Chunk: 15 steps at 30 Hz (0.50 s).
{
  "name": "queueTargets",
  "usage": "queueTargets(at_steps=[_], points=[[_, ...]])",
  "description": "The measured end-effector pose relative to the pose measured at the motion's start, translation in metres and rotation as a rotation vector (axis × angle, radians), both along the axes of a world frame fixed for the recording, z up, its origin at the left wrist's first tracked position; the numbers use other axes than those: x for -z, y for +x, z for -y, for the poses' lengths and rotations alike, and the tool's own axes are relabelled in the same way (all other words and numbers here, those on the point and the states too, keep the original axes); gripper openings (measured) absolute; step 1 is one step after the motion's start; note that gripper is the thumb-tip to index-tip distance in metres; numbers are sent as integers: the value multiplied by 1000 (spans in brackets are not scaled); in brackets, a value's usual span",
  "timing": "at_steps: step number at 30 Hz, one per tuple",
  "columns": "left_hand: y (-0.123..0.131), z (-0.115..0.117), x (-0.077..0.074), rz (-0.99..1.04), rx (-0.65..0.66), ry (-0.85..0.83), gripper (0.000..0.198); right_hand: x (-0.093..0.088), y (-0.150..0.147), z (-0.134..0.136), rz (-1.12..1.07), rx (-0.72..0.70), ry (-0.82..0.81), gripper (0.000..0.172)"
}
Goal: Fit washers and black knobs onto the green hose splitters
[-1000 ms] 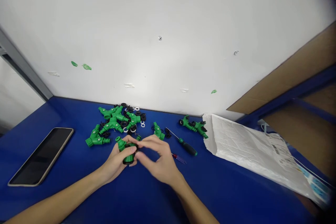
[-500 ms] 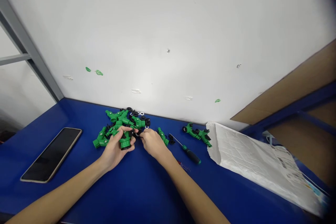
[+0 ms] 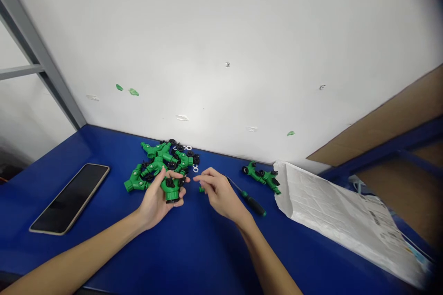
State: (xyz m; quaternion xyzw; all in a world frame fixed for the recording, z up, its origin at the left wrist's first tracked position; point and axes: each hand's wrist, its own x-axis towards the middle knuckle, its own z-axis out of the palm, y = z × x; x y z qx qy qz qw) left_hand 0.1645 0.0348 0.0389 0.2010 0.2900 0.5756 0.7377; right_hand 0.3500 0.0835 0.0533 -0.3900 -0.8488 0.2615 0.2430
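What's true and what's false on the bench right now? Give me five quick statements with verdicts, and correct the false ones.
1. The left hand holds a green fitting. True.
2. The right hand grips the screwdriver's handle. False: the screwdriver lies on the blue table, its handle clear of the right hand.
3. The white envelope lies to the right of the screwdriver. True.
4. The phone lies on the envelope. False: the phone lies at the table's left.
5. The white rings are all red. False: they are white.
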Motion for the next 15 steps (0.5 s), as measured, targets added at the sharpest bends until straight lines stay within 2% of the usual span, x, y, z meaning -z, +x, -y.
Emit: queueTargets(at_steps=[3, 6, 11, 15], points=[[7, 5, 4, 21, 77, -64, 37, 2, 15, 14, -130, -12, -131, 29], [11, 9, 7, 61, 157, -129, 39, 9, 19, 25, -254, 13, -180, 24], [15, 13, 11, 72, 264, -209, 43, 7, 8, 38, -406, 7, -63, 21], [18, 14, 11, 77, 289, -246, 41, 5, -5, 46, -443, -3, 35, 17]])
